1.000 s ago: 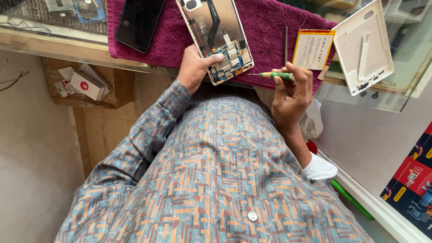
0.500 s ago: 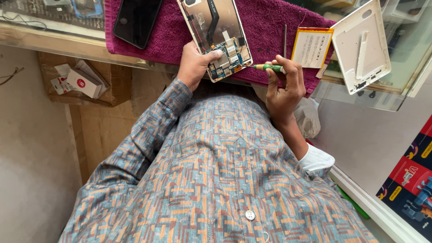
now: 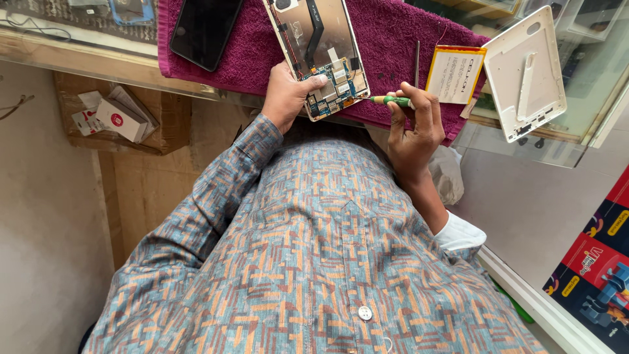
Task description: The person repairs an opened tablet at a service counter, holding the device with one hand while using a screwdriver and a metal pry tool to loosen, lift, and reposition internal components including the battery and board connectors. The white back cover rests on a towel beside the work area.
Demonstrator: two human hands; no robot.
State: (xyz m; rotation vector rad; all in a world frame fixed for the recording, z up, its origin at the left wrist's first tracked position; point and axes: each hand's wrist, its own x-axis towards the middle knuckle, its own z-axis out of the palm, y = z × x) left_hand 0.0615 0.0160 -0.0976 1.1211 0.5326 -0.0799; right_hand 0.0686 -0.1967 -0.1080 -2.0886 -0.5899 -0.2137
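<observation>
Magenta towel (image 3: 393, 39) over glass counter (image 3: 98, 56); left hand (image 3: 288, 95) gripping opened tablet (image 3: 318, 56), right hand (image 3: 413, 124) clamped on screwdriver (image 3: 390, 100).

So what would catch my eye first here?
The opened tablet, its insides bare, lies on a magenta towel at top centre, steadied by the left hand. Beside it, the right hand holds a green screwdriver; a white back cover lies at right.
</observation>
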